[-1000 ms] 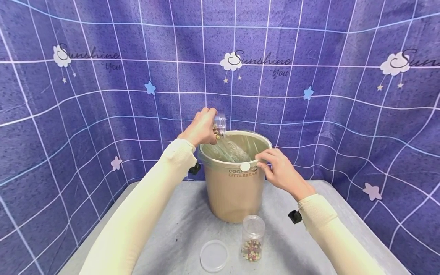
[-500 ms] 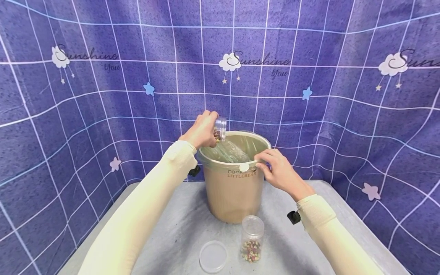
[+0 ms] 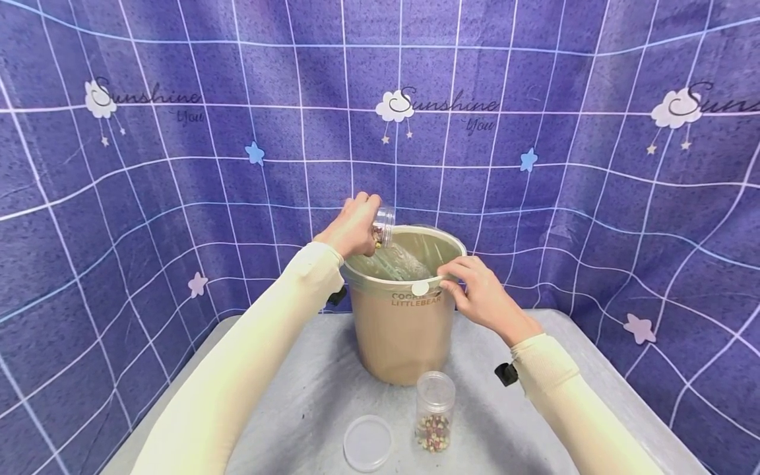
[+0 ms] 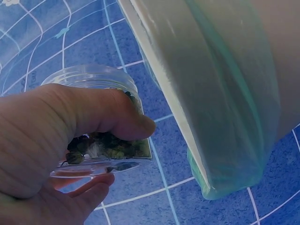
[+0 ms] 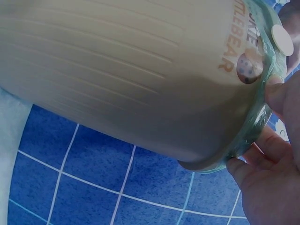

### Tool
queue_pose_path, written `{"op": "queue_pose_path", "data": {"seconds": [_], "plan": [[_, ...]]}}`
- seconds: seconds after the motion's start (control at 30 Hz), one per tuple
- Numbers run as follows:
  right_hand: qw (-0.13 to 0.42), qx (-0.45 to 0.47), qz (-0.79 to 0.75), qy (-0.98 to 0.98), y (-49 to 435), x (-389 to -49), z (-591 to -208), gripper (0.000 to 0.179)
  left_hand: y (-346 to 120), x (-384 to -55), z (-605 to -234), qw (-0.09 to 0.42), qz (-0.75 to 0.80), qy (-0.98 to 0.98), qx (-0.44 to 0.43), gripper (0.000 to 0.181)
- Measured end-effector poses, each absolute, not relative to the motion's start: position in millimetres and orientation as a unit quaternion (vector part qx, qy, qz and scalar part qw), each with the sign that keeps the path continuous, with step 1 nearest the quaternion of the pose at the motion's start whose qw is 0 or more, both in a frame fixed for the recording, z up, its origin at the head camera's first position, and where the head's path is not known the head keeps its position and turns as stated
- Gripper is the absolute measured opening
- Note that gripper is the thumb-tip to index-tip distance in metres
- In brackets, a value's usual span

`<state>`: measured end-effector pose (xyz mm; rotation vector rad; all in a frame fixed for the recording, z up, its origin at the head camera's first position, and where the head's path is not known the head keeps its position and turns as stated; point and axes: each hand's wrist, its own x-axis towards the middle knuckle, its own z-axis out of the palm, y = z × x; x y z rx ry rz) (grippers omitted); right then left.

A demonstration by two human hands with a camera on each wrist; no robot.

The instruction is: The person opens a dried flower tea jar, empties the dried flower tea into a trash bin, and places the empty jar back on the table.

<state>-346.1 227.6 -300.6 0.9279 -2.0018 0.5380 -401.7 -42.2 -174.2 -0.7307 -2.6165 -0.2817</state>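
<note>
My left hand (image 3: 350,229) grips a clear plastic jar (image 3: 386,224), tilted at the left rim of a beige trash can (image 3: 400,336). In the left wrist view, dried flower buds (image 4: 112,147) lie inside that jar, and my thumb presses its side. A thin greenish trash bag (image 4: 234,180) lines the can and folds over its rim. At the front right of the rim, my right hand (image 3: 487,297) grips the edge and the bag. The right wrist view shows its thumb and fingers on the bag-covered rim (image 5: 255,119).
On the grey table (image 3: 285,389) in front of the can stands a second clear jar (image 3: 435,415), partly filled with dried buds. A flat translucent lid (image 3: 368,443) lies to its left. A blue-purple grid-patterned curtain (image 3: 309,132) hangs behind and at both sides.
My left hand has shifted slightly right and down with the jar, whose mouth now sits a little closer over the can. My right hand stays on the rim.
</note>
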Motion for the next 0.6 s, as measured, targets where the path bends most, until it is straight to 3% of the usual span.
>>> {"op": "queue_pose_path", "data": {"seconds": [0.6], "plan": [[0.424,0.372,0.213,-0.798,229.1,-348.0,-301.1,0.012,-39.7,-401.6,-174.2,0.210,-0.069,-0.935,-0.276,0.078]]}}
